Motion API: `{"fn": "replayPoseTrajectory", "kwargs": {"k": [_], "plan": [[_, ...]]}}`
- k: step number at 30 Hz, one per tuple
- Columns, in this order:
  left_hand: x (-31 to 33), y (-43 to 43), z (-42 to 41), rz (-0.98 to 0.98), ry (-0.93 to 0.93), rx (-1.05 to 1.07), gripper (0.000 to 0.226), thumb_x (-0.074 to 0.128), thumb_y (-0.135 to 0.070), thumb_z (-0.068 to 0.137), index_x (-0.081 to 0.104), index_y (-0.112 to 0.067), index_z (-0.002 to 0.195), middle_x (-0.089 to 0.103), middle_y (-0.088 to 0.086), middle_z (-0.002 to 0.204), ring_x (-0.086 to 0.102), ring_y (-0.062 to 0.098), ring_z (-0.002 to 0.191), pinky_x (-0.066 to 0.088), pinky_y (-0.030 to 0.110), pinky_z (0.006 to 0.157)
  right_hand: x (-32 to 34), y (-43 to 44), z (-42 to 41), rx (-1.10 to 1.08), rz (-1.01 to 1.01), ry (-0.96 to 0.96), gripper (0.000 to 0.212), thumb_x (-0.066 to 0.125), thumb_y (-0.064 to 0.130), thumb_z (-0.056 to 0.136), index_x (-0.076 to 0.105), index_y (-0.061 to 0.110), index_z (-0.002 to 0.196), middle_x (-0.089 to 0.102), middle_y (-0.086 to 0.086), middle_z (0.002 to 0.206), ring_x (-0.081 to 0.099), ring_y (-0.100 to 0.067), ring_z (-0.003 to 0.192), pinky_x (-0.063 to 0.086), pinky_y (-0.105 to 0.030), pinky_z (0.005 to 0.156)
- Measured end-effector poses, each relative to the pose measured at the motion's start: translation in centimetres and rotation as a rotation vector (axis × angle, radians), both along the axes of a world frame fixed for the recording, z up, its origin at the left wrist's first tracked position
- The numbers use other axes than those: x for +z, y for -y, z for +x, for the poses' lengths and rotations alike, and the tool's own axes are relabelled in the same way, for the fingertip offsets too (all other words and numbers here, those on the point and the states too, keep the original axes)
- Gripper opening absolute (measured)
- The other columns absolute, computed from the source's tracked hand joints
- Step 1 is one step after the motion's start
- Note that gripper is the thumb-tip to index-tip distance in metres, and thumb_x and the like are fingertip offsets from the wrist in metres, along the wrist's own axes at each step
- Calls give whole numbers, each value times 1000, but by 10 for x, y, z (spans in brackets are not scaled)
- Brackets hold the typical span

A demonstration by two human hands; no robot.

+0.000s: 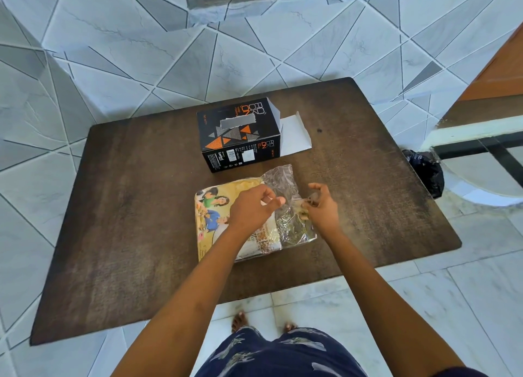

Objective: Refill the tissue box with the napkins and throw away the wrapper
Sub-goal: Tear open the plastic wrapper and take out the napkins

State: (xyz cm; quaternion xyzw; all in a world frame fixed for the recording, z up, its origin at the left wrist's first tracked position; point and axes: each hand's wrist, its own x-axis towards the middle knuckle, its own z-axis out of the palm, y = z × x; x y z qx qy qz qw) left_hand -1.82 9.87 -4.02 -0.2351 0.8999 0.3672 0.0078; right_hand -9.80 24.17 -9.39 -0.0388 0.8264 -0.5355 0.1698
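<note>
Table (135, 207) at centre, on the tiled floor (113, 51). On it, far side: tissue box (240, 133), end flap (294, 136) lying open to its right. Nearer, just in front of the box: napkin pack (215, 221), its wrapper (285, 184) trailing off to the right. Left hand (252, 207) over the pack, right hand (322, 204) at the wrapper. Bag (424, 173) on the floor beside the table's right edge.

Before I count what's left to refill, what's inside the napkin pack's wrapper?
Through the wrapper a pale napkin stack shows at the printed left part; the clear right end looks empty. The left hand hides the middle, so no count is possible.
</note>
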Motion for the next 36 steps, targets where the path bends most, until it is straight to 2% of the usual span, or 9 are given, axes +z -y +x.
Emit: {"fn": "replayPoseTrajectory", "kwargs": {"k": [6,11,17,20,22,25,30,33,36], "plan": [[-14,-13,-14,-267,167,-178,41,63,-26,82,50,-21,121,66,3,102,62,24,94,50,35,76,-8,-5,-1,-109,-112,145,29,63,-3,80,46,10,99,59,-3,69,59,-1,43,50,-15,42],[-35,-15,-15,-420,184,-245,22,55,-15,85,59,-15,107,69,8,97,63,29,93,49,34,73,-12,-14,-5,-130,-94,152,33,66,-4,78,44,20,75,64,-16,78,64,-22,58,60,-35,60],[-39,0,-11,-157,91,-199,30,67,-21,80,60,-15,109,61,8,103,56,22,90,42,29,72,-20,-20,-1,-134,-80,39,35,66,-4,78,43,20,66,61,-11,76,61,-20,61,56,-30,59],[-39,8,-6,-25,18,-166,34,72,-20,76,62,-14,107,60,5,97,50,15,77,42,28,71,-22,-22,-3,-454,-230,238,22,59,-2,83,47,16,78,63,-15,86,59,-14,57,52,-23,53],[-37,8,-3,46,-26,-142,33,73,-18,75,63,-13,106,56,2,93,48,15,75,44,32,73,-23,-25,-4,-567,-115,167,12,57,4,85,48,12,86,65,-18,91,60,-19,61,52,-31,60],[-33,6,0,88,-79,-108,28,72,-13,76,64,-10,103,56,1,92,49,17,76,45,32,74,-12,-25,3,-329,-33,-42,9,60,17,86,55,14,79,68,-18,86,65,-28,69,55,-41,70],[-27,24,14,-135,-157,34,18,63,-14,81,67,-12,98,66,7,102,58,25,95,45,35,83,2,-13,17,128,164,18,51,53,43,88,50,7,52,59,-20,61,56,-25,56,44,-32,60],[-17,48,33,-315,-78,230,19,61,-21,83,68,-18,100,64,6,112,55,26,105,43,40,91,20,-12,19,181,-236,211,26,55,21,90,63,7,70,63,-8,71,57,-10,60,47,-30,62],[-17,75,56,-280,149,232,28,61,-24,83,65,-22,111,52,8,131,46,30,119,39,45,100,33,-15,14,329,-675,554,35,42,20,92,69,17,71,73,-1,93,68,-12,84,55,-31,80]]}}
